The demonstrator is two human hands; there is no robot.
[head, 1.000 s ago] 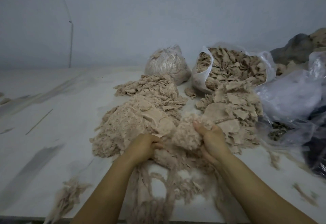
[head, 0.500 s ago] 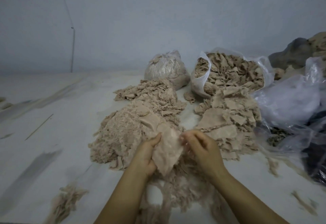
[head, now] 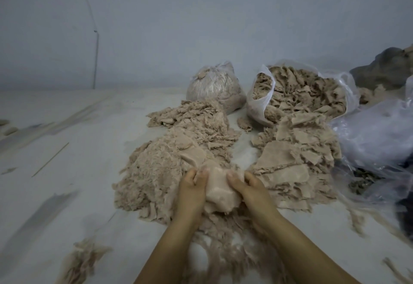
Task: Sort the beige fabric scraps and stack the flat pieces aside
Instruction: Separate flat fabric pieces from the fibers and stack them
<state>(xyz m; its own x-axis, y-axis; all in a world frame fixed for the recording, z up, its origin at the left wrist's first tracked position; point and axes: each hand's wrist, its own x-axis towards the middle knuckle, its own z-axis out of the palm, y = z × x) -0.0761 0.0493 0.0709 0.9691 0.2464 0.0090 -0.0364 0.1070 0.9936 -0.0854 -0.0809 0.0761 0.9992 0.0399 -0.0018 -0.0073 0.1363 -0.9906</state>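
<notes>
A flat beige fabric piece is held between both hands just above the floor. My left hand grips its left edge, thumb on top. My right hand pinches its right edge. To the left lies a big fluffy heap of shredded beige scraps. To the right sits a stack of flat beige pieces. Stringy frayed scraps trail under my forearms.
Behind the heaps stand a tied clear bag of scraps and an open bag full of scraps. Crumpled clear plastic and dark bundles crowd the right side. A small scrap tuft lies at lower left on the pale floor.
My hands dropped the fluffy clump and took up a flat piece. They now hold it by both edges, closer together and slightly lower than half a second ago.
</notes>
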